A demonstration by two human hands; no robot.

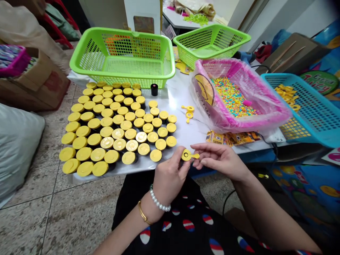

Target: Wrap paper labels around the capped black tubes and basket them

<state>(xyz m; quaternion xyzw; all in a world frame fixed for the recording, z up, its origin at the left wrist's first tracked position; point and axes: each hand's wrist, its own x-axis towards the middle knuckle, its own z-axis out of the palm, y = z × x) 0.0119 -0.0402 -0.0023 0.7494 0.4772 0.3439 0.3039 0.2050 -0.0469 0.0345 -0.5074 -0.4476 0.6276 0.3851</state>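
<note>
Low white table (pixel 172 97) ahead: your left hand (pixel 170 177) and right hand (pixel 220 161) both pinch the small yellow plastic ring-tab (pixel 187 155), which looks light, thin and stiff, so grip its rim.

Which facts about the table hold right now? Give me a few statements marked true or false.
1. The left hand and right hand pinch one yellow tab piece between them. True.
2. The pink basket holds jars. False: it holds multicoloured beads.
3. One black jar beside the near green basket has no yellow cap. True.
4. The blue basket sits left of the capped jars. False: it sits right of them.
</note>
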